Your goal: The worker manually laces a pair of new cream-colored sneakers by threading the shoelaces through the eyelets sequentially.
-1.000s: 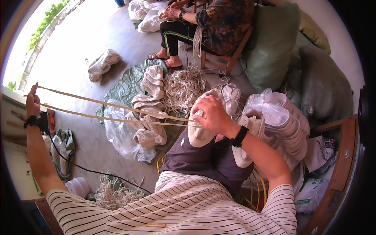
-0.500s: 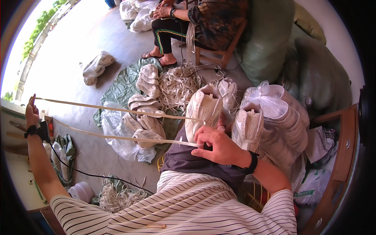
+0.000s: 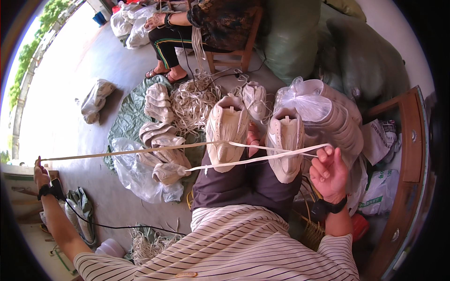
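Note:
An off-white shoelace (image 3: 258, 160) runs in two long strands across my lap and is threaded at the front of the lacing on a beige sneaker (image 3: 227, 126). That sneaker rests over my left thigh, toe toward me. A matching sneaker (image 3: 286, 140) sits on my right thigh, under the strands. Out at the far left, my left hand (image 3: 41, 174) is closed on the lace, arm stretched. My right hand (image 3: 332, 172) is raised at the right, thumb and forefinger pinching the lace, its other fingers curled. Neither hand touches a sneaker.
Beyond my knees lie a heap of laces (image 3: 194, 103), stacked shoe uppers (image 3: 159, 100) and clear plastic (image 3: 136, 173) on a green sheet. Bagged sneakers (image 3: 333, 122) stand at right beside a wooden frame (image 3: 412, 140). A seated person (image 3: 220, 23) is ahead. A black cable (image 3: 131, 227) crosses at left.
My right hand has moved from beside the left sneaker out to the right, drawing a lace strand with it. The left hand stays outstretched with the lace. The view has shifted rightward.

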